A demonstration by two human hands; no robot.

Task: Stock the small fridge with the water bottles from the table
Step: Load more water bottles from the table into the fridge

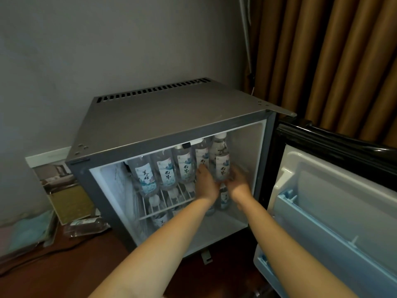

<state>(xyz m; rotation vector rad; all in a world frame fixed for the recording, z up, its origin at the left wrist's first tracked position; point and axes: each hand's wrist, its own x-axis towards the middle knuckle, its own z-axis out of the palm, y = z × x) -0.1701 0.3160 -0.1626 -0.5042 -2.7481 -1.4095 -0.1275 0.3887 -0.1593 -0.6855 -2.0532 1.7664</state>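
Note:
The small grey fridge (pixel 171 117) stands open with its door (pixel 335 190) swung to the right. On its wire shelf (pixel 171 201) several water bottles with white labels stand in a row; the leftmost bottle (pixel 144 175) is one of them. Both my arms reach inside. My left hand (pixel 206 183) and my right hand (pixel 238 183) cup the lower part of the rightmost bottle (pixel 220 158), which stands upright at the shelf's right end. More bottles (pixel 160 218) lie below the shelf, partly hidden by my arms.
Brown curtains (pixel 335 61) hang behind the door. A framed picture (pixel 62 186) leans on the wall left of the fridge, with a plastic-wrapped item (pixel 86 226) and folded cloths (pixel 25 231) on the dark wooden surface (pixel 64 272). The door's inner racks (pixel 322 222) hold nothing.

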